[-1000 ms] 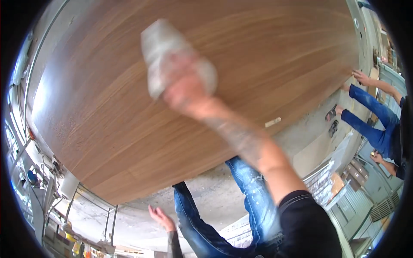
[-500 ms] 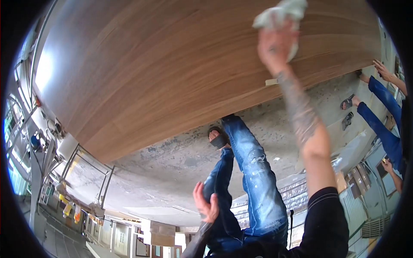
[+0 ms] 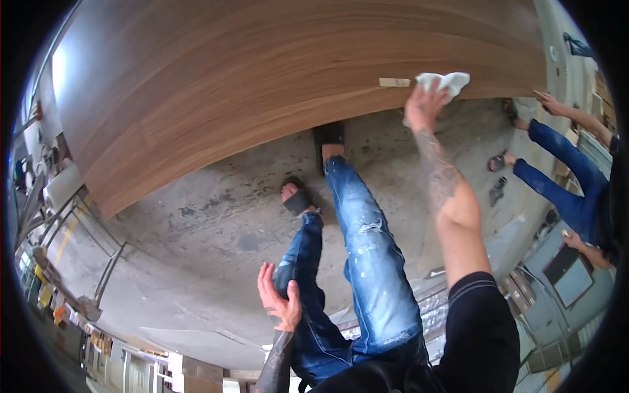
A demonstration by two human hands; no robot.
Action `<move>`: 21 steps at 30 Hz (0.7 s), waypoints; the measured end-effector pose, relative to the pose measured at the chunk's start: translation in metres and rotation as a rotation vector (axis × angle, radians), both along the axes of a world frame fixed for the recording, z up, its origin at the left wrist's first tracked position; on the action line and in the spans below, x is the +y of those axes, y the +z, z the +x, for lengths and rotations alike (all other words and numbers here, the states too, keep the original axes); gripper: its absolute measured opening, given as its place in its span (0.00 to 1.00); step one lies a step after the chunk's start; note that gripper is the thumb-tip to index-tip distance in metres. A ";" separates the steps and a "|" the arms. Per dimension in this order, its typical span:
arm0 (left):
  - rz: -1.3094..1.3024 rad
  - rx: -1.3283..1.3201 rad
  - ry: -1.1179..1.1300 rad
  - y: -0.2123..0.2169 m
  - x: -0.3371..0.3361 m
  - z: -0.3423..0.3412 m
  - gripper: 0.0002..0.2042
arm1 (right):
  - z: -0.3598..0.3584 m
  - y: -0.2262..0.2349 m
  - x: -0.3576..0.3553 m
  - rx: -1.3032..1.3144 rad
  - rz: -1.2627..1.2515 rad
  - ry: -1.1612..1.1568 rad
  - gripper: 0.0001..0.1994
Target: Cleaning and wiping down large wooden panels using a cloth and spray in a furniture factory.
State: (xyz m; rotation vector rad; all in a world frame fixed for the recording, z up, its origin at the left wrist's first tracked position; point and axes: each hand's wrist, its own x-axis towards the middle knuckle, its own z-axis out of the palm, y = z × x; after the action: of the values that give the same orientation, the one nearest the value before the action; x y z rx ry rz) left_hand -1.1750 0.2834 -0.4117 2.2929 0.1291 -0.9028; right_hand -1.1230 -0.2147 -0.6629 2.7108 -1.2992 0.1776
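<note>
Looking down from the person's head, a large brown wood-grain panel [image 3: 249, 72] fills the view from 9 o'clock through 12 to 2 o'clock. Its long axis follows its near edge, running roughly from 8 to 2 o'clock and bowed by the lens.

The right hand [image 3: 427, 108], between 1 and 2 o'clock from the centre, is at that near edge, fingers clasped on a crumpled white cloth [image 3: 452, 82]. The cloth bunches out past the fingertips, toward 1 o'clock from the hand. Most of the panel spreads from 9 to 12 o'clock of this hand, which is much the nearer of the two. A short pale strip [image 3: 394, 82] lies on the panel just beside the cloth, at 9 o'clock.

The left hand [image 3: 280, 302], between 6 and 7 o'clock, is empty, fingers apart, over the left knee; whether it touches is unclear. The panel lies toward 12 o'clock from it, well apart.

At 3 o'clock, a co-worker's hand [image 3: 550, 103] is near the panel's far right end.
</note>
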 end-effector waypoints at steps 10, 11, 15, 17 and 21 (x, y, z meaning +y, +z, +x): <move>0.055 -0.042 -0.017 -0.008 -0.030 -0.008 0.28 | 0.094 0.019 0.208 -0.512 0.460 -0.220 0.36; 0.032 -0.051 0.008 -0.018 -0.031 -0.007 0.29 | 0.090 0.016 0.197 -0.556 0.465 -0.232 0.37; 0.097 -0.011 0.223 -0.034 -0.055 0.034 0.29 | 0.081 0.019 0.101 -0.742 0.483 -0.632 0.37; 0.121 0.042 0.410 -0.064 -0.100 0.061 0.32 | 0.049 0.015 0.027 -0.913 0.550 -0.776 0.35; -0.189 0.378 1.393 -0.167 -0.249 0.140 0.44 | -0.020 0.014 -0.137 -0.855 0.505 -0.759 0.34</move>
State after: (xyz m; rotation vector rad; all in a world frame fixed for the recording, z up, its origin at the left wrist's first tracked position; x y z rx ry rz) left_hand -1.0354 0.0342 -0.5782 1.2749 1.4837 -0.4839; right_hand -1.1430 -0.3513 -0.6485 2.2520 -2.8126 1.1216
